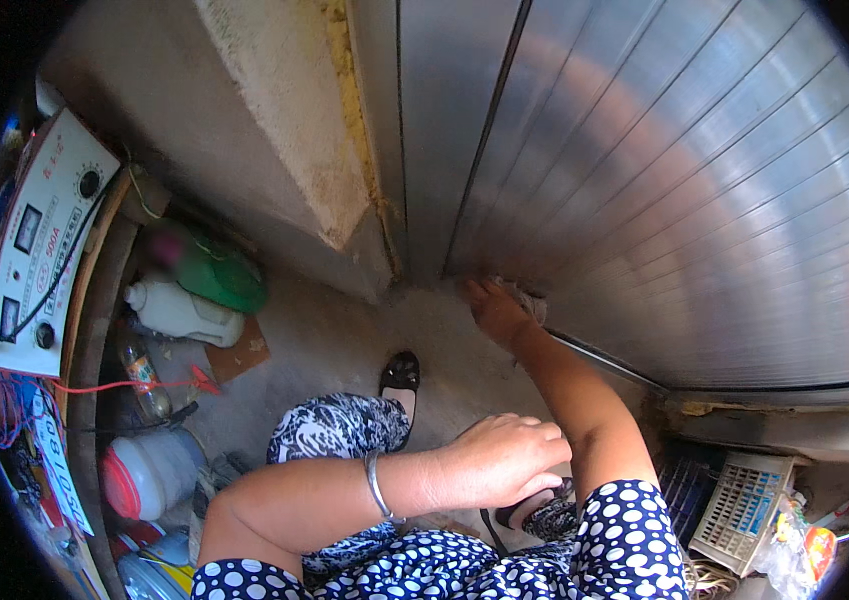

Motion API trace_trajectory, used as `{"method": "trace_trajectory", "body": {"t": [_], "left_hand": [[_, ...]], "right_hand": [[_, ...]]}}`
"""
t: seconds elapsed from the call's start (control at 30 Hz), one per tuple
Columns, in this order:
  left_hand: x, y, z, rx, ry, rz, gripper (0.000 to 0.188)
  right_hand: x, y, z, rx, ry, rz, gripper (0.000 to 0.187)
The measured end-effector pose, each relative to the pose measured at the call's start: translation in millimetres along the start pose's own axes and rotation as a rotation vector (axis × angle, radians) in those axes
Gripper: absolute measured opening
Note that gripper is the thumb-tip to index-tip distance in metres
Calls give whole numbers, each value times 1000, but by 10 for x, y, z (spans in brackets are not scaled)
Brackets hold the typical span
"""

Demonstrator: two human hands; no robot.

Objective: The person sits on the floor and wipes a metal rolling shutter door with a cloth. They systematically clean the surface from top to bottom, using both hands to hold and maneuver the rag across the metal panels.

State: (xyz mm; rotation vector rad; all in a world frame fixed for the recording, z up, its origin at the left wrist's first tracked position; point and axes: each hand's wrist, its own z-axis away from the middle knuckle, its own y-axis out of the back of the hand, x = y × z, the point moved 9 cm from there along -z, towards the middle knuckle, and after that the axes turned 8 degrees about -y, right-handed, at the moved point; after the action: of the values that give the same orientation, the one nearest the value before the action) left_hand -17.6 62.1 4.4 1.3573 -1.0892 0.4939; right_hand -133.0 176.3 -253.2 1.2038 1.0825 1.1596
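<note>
My right hand [497, 308] reaches forward to the lower corner of a ribbed metal door [685, 200]. Its fingers are closed on a greyish cloth [525, 299], pressed against the door's bottom edge near the floor. Much of the cloth is hidden behind the hand. My left hand [505, 458], with a metal bangle [378, 487] on its wrist, is bent across in front of me above my knee. Its fingers curl into a loose fist beside my right forearm, with nothing showing in them; the palm is turned away.
At left, a white device with dials [55, 240] sits on a shelf with tangled wires. Below are a white jug [185, 315], a green container [230, 278], a bottle [145, 370] and a red-lidded tub [155, 472]. A plastic crate [740, 510] stands at right. A concrete wall [235, 150] rises ahead.
</note>
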Motion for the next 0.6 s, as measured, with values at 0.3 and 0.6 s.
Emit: {"method": "trace_trajectory", "body": {"t": [0.3,0.6], "left_hand": [[-30,70,17,47,-12,18,30],[-17,95,10,81,-53,-61,28]], "right_hand": [[167,-566,48,-108,-194,-246,37],[-50,2079,516,380,57,204,34]]}}
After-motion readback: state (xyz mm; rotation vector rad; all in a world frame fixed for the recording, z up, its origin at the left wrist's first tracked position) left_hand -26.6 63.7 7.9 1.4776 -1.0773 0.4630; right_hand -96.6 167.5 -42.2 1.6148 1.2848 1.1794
